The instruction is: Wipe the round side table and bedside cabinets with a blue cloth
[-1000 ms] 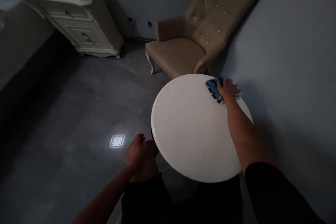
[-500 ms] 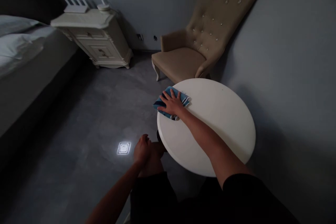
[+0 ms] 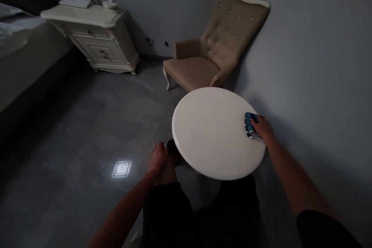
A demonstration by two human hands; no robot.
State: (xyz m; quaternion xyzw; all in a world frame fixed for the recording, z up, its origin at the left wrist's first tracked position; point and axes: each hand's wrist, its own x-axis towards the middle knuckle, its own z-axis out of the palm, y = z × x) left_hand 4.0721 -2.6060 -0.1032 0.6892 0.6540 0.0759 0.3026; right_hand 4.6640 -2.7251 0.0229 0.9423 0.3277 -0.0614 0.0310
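Observation:
At the right edge of the round white table [image 3: 215, 135], my right hand [image 3: 263, 127] is closed on a folded blue cloth [image 3: 250, 122] with dark and white stripes. The cloth lies on the tabletop, its right part covered by the hand. Over on the left, my left hand [image 3: 157, 157] rests on my bent knee, beside the table and apart from it. Its fingers are curled in and nothing shows in them.
Behind the table stands a brown tufted armchair [image 3: 194, 70]. A white nightstand [image 3: 106, 52] at the back left carries a white router [image 3: 74, 1] with upright antennas. The bed [image 3: 29, 54] is at far left. A grey wall [image 3: 308, 66] runs close along the right.
My right hand has carried the cloth from the table's left edge across to its right edge, going from spread flat to gripping. My left hand stays on the knee. The view has shifted slightly.

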